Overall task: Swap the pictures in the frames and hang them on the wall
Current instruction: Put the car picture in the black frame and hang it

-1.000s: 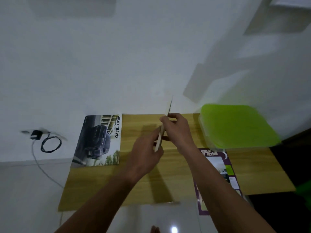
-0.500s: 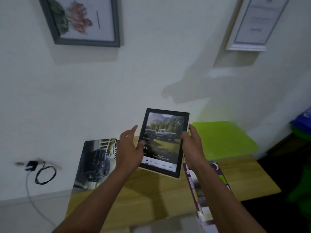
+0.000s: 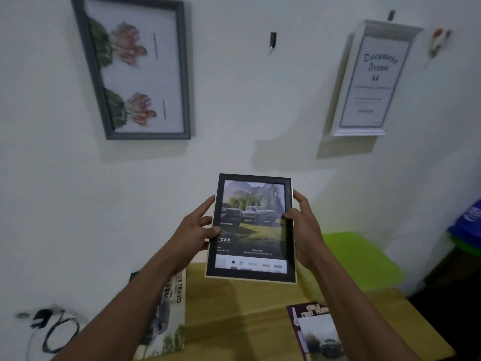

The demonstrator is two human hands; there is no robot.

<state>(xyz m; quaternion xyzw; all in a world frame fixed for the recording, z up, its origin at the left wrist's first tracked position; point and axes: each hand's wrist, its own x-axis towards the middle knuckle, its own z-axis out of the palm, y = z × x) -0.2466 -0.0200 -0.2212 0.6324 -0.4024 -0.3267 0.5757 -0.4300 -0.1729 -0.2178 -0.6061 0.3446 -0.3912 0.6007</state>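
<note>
Both arms stretched forward, forearms angled up toward wall. Left hand (image 3: 195, 230) grip pinches left edge of black frame (image 3: 253, 274): thumb on front, fingers behind. Right hand (image 3: 304, 230) grip pinches right edge same way.

Black frame upright in air above bench (image 3: 247, 321), truck picture (image 3: 253, 217) inside, below wall hook (image 3: 272, 40).

Frames: three. One held; grey frame (image 3: 135, 69) and white frame (image 3: 372, 79) on wall.

Loose prints on bench: two. Car print (image 3: 166, 321) half hidden by left forearm; purple print (image 3: 317, 332) cut by right forearm and bottom edge.

Small text on truck picture blurred.
</note>
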